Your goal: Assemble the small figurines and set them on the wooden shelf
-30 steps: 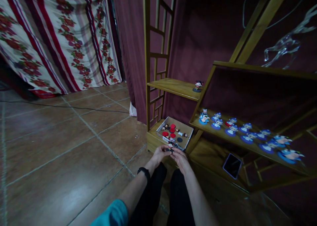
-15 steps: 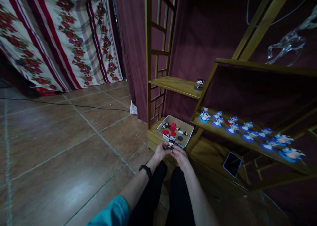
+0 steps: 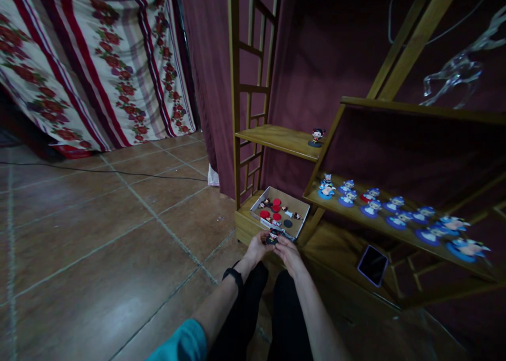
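Observation:
Between my two hands is a small figurine with dark hair on a round black base, held upright just in front of an open cardboard box. My left hand is closed on the base from the left. On the other side, the fingers of my right hand grip the base as well. In the box lie several loose figurines, several red discs and a dark disc. A similar figurine stands on the wooden shelf above.
Several blue-based figurines stand in rows on the right shelf. Below them lies a phone-like device with a dark screen. A clear horse-shaped ornament stands higher up. A black cable crosses the tiled floor at left.
The view has shifted slightly. Both hands stay on the figurine's base, and the figurine sits marginally lower in the picture. Nothing else has visibly moved.

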